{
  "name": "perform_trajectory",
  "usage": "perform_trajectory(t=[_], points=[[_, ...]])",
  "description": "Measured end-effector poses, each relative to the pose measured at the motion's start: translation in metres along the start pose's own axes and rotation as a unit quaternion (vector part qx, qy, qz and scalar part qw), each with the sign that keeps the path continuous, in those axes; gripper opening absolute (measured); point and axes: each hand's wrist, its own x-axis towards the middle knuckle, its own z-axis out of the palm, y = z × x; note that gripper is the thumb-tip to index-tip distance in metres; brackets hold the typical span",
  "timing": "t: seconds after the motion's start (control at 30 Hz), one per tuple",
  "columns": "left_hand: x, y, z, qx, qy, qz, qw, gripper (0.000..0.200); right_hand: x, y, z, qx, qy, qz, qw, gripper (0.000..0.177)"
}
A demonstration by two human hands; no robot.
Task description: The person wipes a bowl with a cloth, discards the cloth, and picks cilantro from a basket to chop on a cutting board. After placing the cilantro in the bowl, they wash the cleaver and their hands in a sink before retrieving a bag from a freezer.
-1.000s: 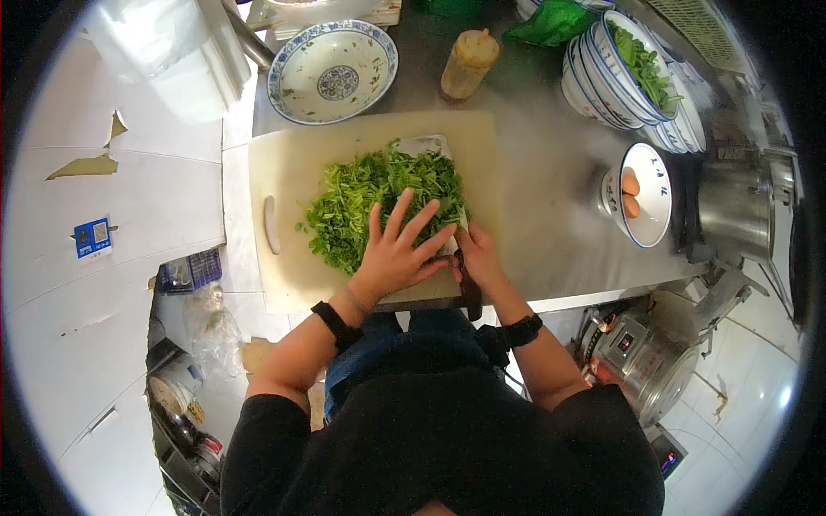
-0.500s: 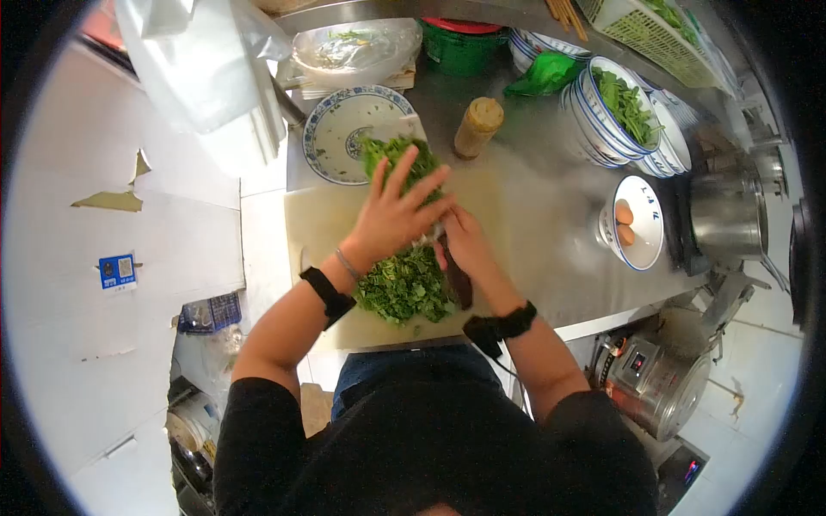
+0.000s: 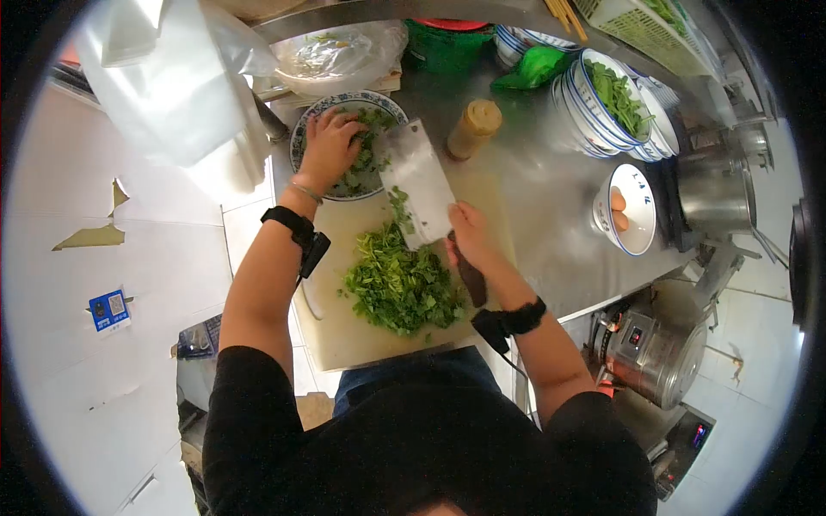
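Observation:
My right hand [image 3: 471,236] grips a cleaver [image 3: 419,185] near where its dark handle meets the blade. The broad blade is tilted over the cutting board [image 3: 323,331], with bits of green leaf stuck to its face. Over the patterned bowl [image 3: 368,193] is my left hand [image 3: 331,148], its fingers apart and slightly curved, beside chopped greens [image 3: 372,129] in the bowl. What lies under the palm is hidden. A heap of chopped leafy greens [image 3: 404,284] lies on the board below the blade.
A squat bottle [image 3: 474,129] stands right of the blade. Farther right are stacked bowls with green leaves [image 3: 618,99] on top and a bowl [image 3: 637,189] holding eggs [image 3: 619,211]. Plastic bags [image 3: 163,86] hang at the left; a metal pot [image 3: 714,193] stands at the right.
My left hand has moved up and left from beside the cleaver to the bowl, which now contains more greens. The blade is now in plain view, and the bunch of greens by it is gone.

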Motion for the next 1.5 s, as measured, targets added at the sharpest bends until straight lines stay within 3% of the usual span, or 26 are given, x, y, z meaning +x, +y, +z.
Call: perform_trajectory(t=[0.07,0.13,0.2,0.27,0.33,0.4,0.47,0.5,0.57,0.67,0.73,0.77,0.83,0.97,1.13,1.27,1.3,1.5], points=[[0.003,0.004,-0.013,0.038,-0.007,-0.010,0.999,0.029,-0.023,0.005,-0.020,-0.039,0.041,0.023,0.998,0.028],[0.009,0.000,-0.018,-0.074,0.047,0.012,0.996,0.028,-0.044,0.023,-0.041,-0.047,0.073,0.021,0.996,0.028],[0.010,0.004,-0.025,-0.107,0.011,0.008,0.994,0.033,-0.065,0.035,-0.060,-0.055,0.107,0.019,0.992,0.028],[0.011,0.004,-0.022,-0.351,0.005,-0.134,0.927,0.036,-0.087,0.043,-0.075,-0.040,0.157,0.032,0.986,0.029],[0.009,0.013,-0.019,-0.354,0.052,-0.097,0.929,0.036,-0.101,0.061,-0.091,-0.024,0.187,0.037,0.981,0.029],[-0.005,0.043,-0.030,-0.468,0.020,-0.114,0.876,0.033,-0.120,0.080,-0.101,-0.012,0.216,0.050,0.975,0.029],[-0.028,0.071,-0.022,-0.506,0.041,-0.090,0.857,0.033,-0.134,0.092,-0.110,-0.188,0.273,-0.037,0.943,0.030],[-0.041,0.083,-0.018,-0.541,0.063,-0.068,0.836,0.034,-0.137,0.109,-0.116,-0.085,0.261,0.020,0.961,0.030],[-0.074,0.105,-0.013,-0.635,-0.006,-0.105,0.765,0.035,-0.144,0.118,-0.116,-0.071,0.268,0.030,0.960,0.031],[-0.120,0.116,-0.003,-0.608,-0.092,-0.141,0.776,0.037,-0.145,0.130,-0.115,-0.059,0.272,0.053,0.959,0.032],[-0.139,0.121,-0.015,-0.347,-0.065,0.023,0.935,0.048,-0.144,0.129,-0.105,-0.070,0.246,0.059,0.965,0.030],[-0.150,0.125,-0.016,-0.347,-0.068,0.022,0.935,0.048,-0.142,0.135,-0.102,-0.064,0.252,0.087,0.962,0.030],[-0.173,0.134,-0.017,-0.261,-0.008,-0.004,0.965,0.076,-0.140,0.135,-0.089,-0.052,0.245,0.089,0.964,0.029],[-0.213,0.165,-0.010,-0.163,-0.040,-0.023,0.985,0.098,-0.136,0.138,-0.065,-0.099,0.200,0.078,0.972,0.029],[-0.213,0.198,0.012,-0.129,-0.053,-0.044,0.989,0.098,-0.125,0.142,-0.027,-0.070,0.155,0.091,0.981,0.030],[-0.195,0.209,0.018,-0.137,0.016,-0.135,0.981,0.092,-0.116,0.149,0.003,-0.079,0.134,0.030,0.987,0.027],[-0.193,0.210,0.018,-0.129,0.031,-0.152,0.979,0.089,-0.113,0.145,0.010,-0.027,0.123,0.075,0.989,0.025],[-0.176,0.206,0.026,-0.153,0.111,-0.181,0.965,0.073,-0.090,0.130,0.021,-0.064,0.043,0.035,0.996,0.026]])
